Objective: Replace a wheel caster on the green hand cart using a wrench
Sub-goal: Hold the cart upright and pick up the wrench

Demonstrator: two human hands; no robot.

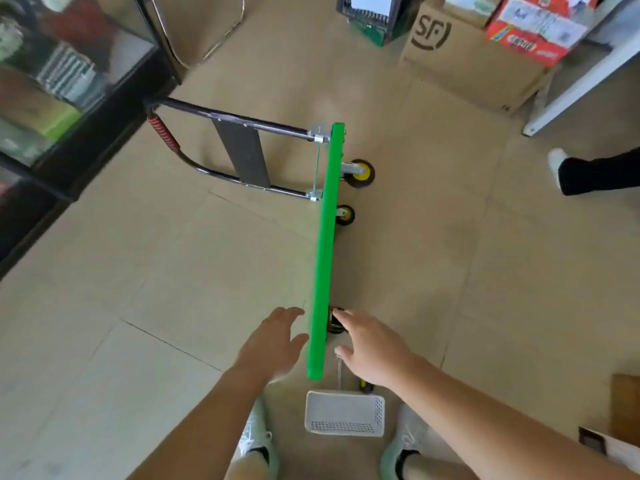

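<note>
At the near edge, between the person's two pale shoes, a white slotted basket sits on the floor. Just beyond it lie a thin metal tool, too blurred to name, and a small yellow-and-black object.

The green hand cart stands on its side, its deck seen edge-on and running from near to far. The left hand hovers just left of the deck's near end, fingers spread and relaxed, holding nothing; whether the thumb touches the green edge is unclear. The right hand is just right of the deck, also spread and empty, its fingertips over the near caster, which is partly hidden.

Farther along, two yellow-hubbed casters stick out to the right, and the black handle lies out to the left. Beyond stand a glass cabinet at the left and a cardboard box at the far right.
</note>
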